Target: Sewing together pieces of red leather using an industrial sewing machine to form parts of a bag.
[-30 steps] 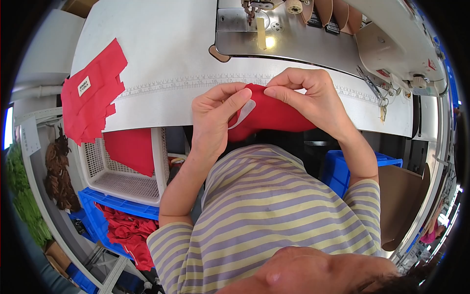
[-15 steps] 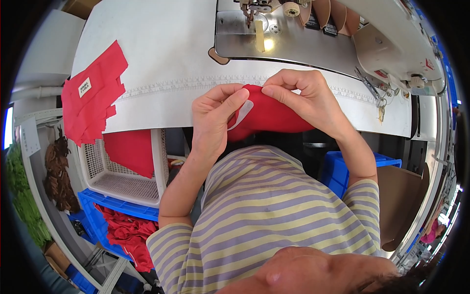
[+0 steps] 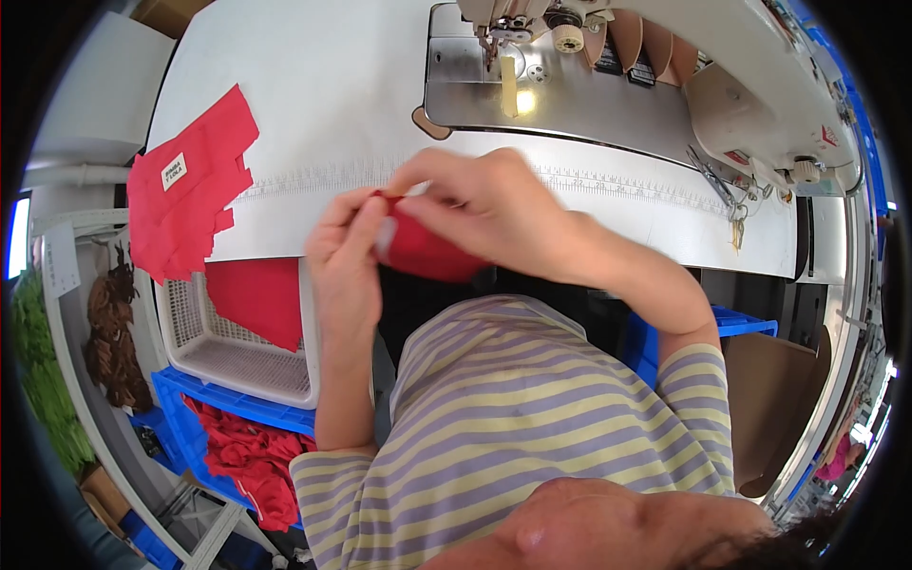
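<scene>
Between my two hands, near the front edge of the white table, is a piece of red fabric [image 3: 429,249]. Its upper edge is pinched by the fingertips of my left hand [image 3: 350,249]. Close beside them, my right hand [image 3: 499,204], somewhat blurred, grips the same edge. A small pale strip [image 3: 385,234] shows on the fabric next to my left thumb. The lower part of the cloth hangs past the table edge above my lap, and my right hand covers some of it.
A stack of red pieces with a white label [image 3: 195,214] lies at the table's left. Beyond my hands stands a sewing machine [image 3: 532,38], with scissors [image 3: 712,179] to its right. A white basket [image 3: 309,342] and a blue crate [image 3: 180,404] hold red fabric below left.
Both hands have moved left with the red fabric. My right hand has come closer to my left, and less of the cloth shows.
</scene>
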Available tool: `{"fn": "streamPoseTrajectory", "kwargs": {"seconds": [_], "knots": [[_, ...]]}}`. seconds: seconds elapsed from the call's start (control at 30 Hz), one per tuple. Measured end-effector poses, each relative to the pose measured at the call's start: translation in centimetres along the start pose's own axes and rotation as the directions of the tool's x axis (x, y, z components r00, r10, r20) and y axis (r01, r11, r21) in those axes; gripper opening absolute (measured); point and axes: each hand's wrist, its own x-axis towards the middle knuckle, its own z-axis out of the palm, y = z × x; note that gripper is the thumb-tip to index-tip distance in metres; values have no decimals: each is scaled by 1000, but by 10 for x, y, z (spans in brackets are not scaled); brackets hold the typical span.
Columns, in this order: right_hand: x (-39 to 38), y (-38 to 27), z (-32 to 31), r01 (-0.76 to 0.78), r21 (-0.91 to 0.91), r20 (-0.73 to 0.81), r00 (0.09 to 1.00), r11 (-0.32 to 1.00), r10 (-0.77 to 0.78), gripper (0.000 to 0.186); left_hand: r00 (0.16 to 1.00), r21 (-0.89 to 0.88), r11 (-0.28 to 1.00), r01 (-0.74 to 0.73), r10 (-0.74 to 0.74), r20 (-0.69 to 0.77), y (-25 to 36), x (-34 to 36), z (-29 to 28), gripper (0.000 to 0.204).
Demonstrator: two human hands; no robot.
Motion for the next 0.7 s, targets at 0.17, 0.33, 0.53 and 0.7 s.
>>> {"fn": "streamPoseTrajectory", "kwargs": {"seconds": [0.17, 0.33, 0.53, 0.7], "knots": [[22, 20, 44, 398, -262, -190, 872, 879, -451, 16, 874, 746, 507, -432, 439, 208, 68, 22, -6, 7], [9, 63, 15, 303, -503, -154, 890, 809, -429, 23, 675, 631, 278, -724, 95, 732, 40, 109, 23, 10], [9, 116, -37, 337, -779, -5, 840, 529, -543, 20, 553, 426, 443, -789, 210, 806, -35, 164, 58, 11], [11, 120, -49, 287, -838, -4, 847, 464, -531, 16, 552, 433, 431, -792, 204, 808, -39, 180, 68, 10]]}}
